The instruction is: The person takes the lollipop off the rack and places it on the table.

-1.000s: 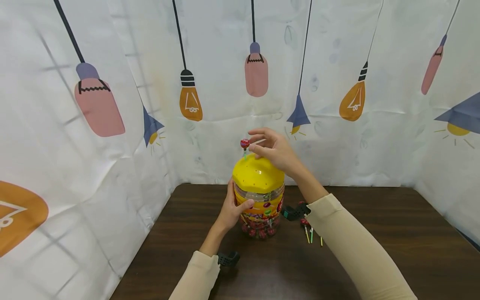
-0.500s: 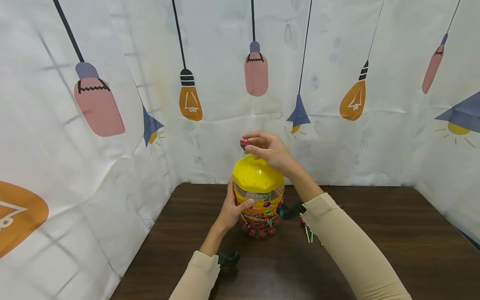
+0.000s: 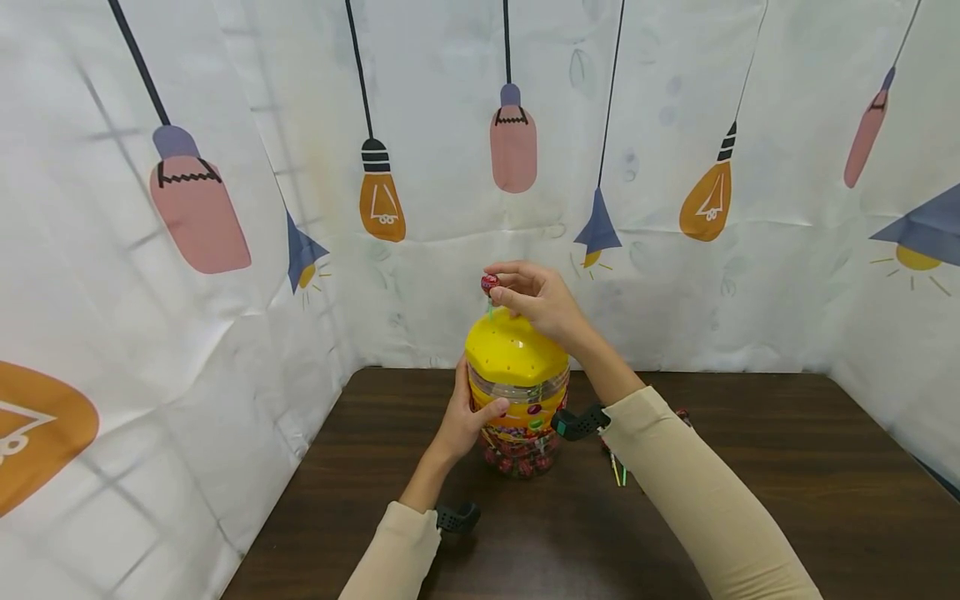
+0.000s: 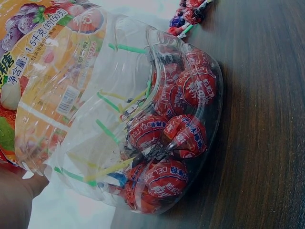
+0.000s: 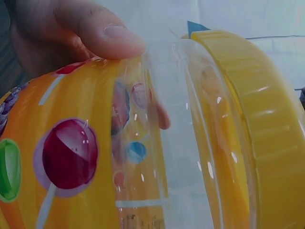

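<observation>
A clear plastic candy jar (image 3: 534,415) with a colourful label and a yellow domed lid (image 3: 517,354) stands on the table. My left hand (image 3: 457,423) grips its left side, thumb across the front. Through the clear base, the left wrist view shows red-wrapped lollipops (image 4: 183,136) with green and yellow sticks. One red lollipop (image 3: 490,284) stands upright at the lid's left edge, its green stick reaching down to the small holes there. Above the lid, my right hand (image 3: 546,302) pinches that lollipop's head between thumb and fingers. The right wrist view shows the yellow lid (image 5: 274,124) and the left thumb (image 5: 107,36).
Loose lollipops (image 3: 617,468) lie on the dark wooden table (image 3: 420,404) right of the jar, partly hidden by the right sleeve (image 3: 697,483). A white curtain (image 3: 442,300) printed with lamps hangs behind and beside the table.
My right hand has moved slightly left and down, from beside the lollipop's head to a pinch on it. The left hand and the jar have stayed in place.
</observation>
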### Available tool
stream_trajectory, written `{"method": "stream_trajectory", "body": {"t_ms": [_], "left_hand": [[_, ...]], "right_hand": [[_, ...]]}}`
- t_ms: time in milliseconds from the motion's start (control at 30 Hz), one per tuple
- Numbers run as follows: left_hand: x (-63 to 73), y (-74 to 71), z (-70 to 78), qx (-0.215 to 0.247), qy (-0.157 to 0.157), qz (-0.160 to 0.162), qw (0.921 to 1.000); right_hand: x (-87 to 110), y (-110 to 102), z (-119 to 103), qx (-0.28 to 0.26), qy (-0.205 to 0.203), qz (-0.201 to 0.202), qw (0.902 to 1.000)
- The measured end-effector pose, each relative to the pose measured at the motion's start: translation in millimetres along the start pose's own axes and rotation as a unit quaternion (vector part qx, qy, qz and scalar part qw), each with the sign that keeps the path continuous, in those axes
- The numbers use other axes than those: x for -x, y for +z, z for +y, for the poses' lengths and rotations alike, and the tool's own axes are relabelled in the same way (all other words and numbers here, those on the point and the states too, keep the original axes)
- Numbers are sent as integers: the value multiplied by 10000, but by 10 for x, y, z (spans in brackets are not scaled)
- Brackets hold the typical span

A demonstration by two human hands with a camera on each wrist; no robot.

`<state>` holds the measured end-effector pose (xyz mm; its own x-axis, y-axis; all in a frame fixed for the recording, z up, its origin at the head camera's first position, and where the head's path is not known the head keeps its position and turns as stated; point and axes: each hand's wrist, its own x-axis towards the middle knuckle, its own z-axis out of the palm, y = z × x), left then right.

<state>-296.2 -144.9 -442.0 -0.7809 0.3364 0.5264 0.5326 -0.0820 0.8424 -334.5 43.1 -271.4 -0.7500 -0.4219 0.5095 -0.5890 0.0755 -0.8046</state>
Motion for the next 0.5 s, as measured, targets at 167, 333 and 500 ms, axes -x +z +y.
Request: {"method": "stream_trajectory", "body": {"t_ms": [167, 333, 500], "left_hand": [[5, 4, 3, -14, -32, 6, 10000], [5, 14, 24, 13, -62, -1, 10000], [2, 7, 25, 8, -33, -10, 10000]], "right_hand": [[0, 12, 1, -65, -174, 290, 9994], [30, -6, -23, 8, -403, 490, 9980], [79, -41, -42, 126, -688, 522, 9962]]}}
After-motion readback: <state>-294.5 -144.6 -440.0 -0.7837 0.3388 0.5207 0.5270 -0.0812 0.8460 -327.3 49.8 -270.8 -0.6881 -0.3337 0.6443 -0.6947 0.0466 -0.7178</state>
